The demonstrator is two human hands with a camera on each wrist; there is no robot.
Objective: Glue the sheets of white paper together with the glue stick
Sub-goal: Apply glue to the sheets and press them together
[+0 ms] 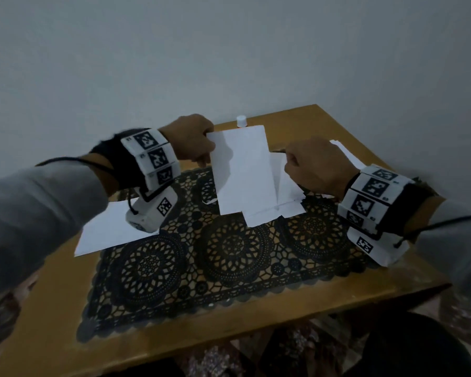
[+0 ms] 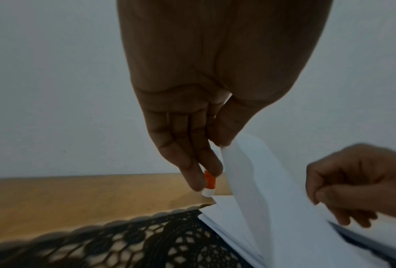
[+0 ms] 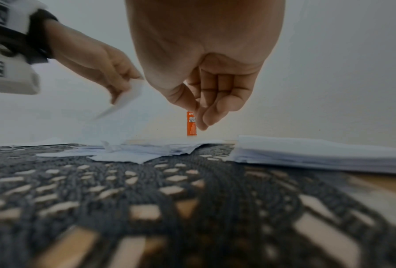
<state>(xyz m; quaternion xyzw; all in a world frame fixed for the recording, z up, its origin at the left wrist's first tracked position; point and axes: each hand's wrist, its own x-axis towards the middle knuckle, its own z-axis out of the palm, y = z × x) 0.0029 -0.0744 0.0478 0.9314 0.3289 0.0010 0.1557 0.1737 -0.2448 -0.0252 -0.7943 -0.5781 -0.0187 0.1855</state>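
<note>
Paper sheet point(image 1: 242, 170) lifted, pinched at its top corner by the left hand point(image 1: 193, 140); right hand point(image 1: 314, 165) curled, grip unclear. Glue stick point(image 3: 191, 123) stands behind on the surface point(image 1: 297, 121) — a swinging sheet could topple it.

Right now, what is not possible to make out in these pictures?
- Glue stick: in the head view the lifted sheet hides its body and only the white cap shows.
- Right hand: its curled fingers hide, in every view, whether it pinches anything.
- Glue on the paper: all views are too dim and blurred to show any.
- Left hand: in the right wrist view, blur smears its pinch on the sheet.
</note>
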